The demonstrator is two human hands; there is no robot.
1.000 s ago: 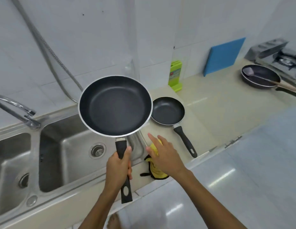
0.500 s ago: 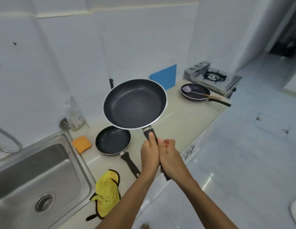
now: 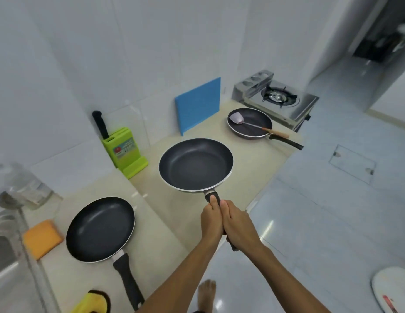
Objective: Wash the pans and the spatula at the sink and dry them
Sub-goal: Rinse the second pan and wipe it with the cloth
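A large black frying pan (image 3: 195, 164) is held level above the beige counter (image 3: 246, 159). My left hand (image 3: 211, 219) and my right hand (image 3: 238, 224) both grip its black handle, side by side. A second black pan (image 3: 99, 229) lies on the counter at the lower left, handle pointing toward me. A third pan (image 3: 244, 129) sits at the far end beside the stove, with a metal spatula (image 3: 236, 118) with a wooden grip resting inside it. A yellow cloth (image 3: 90, 303) lies at the bottom edge, partly cut off.
An orange sponge (image 3: 42, 237) lies by the sink rim (image 3: 7, 265) at left. A green knife block (image 3: 123, 151) and a blue cutting board (image 3: 198, 105) stand against the wall. A gas stove (image 3: 278, 98) ends the counter. Tiled floor lies to the right.
The view swung right, away from the sink. The large pan came down from tilted upright to level over the counter, and my right hand left the yellow cloth and joined the handle.
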